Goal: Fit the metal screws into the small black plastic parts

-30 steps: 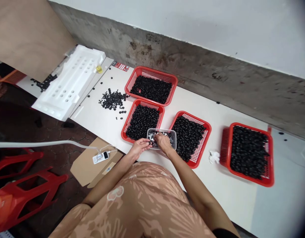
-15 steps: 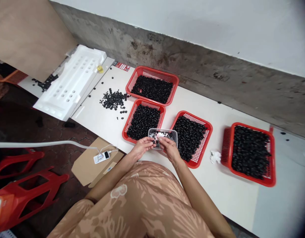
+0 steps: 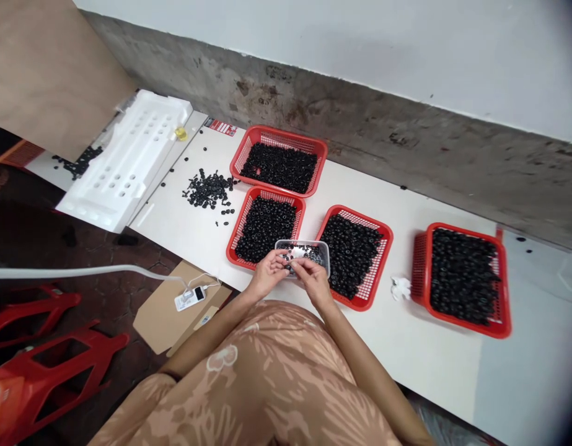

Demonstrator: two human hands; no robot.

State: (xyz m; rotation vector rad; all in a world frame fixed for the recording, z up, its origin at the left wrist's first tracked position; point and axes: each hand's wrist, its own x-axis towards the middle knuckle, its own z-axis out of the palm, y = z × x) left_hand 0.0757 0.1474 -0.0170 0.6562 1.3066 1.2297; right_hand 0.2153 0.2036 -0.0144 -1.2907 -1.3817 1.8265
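Note:
Over the near edge of a small clear plastic tub (image 3: 326, 272), my two hands meet with their fingertips almost touching. My left hand (image 3: 267, 274) is curled, with thumb and fingertips closing around a small black part. My right hand (image 3: 314, 282) is pinched beside it; whatever sits between its fingertips is too small to make out. Loose small black pieces and something whitish lie in the tub. Just behind the tub on the left is a red basket (image 3: 302, 218) of black rings, and another red basket (image 3: 377, 272) of similar rings stands to its right.
A third red basket (image 3: 323, 167) with small black parts stands near the wall, and a deeper one (image 3: 507, 291) at right. Left are a loose pile of black pieces (image 3: 206, 190) and white foam (image 3: 127, 161). Crumpled white paper (image 3: 400, 288) lies on the table. Red stools (image 3: 81, 353) stand below.
My fingers have shifted slightly over the tub, the left ones lifting and opening a little. The whole view has moved slightly; the baskets and pile stay in place.

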